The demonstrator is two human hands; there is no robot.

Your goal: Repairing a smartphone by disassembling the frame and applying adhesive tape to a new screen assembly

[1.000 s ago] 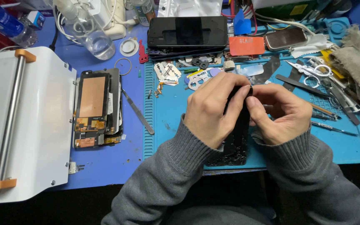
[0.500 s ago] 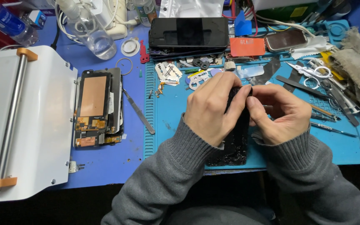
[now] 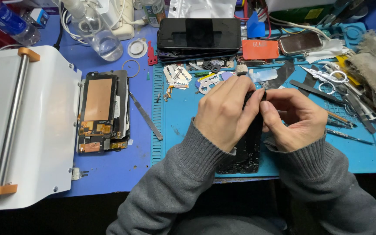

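Left hand (image 3: 226, 114) and right hand (image 3: 293, 118) both pinching the top end of a cracked black phone (image 3: 244, 152), lying lengthwise between and under them on the blue mat (image 3: 183, 126). Left of the left hand: tweezers (image 3: 145, 115), an opened phone (image 3: 101, 112).

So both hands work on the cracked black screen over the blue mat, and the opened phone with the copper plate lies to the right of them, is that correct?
Not quite. The head view shows the opened phone to the left of both hands, beside the white machine. The left hand and right hand do work on the cracked black screen over the blue mat.
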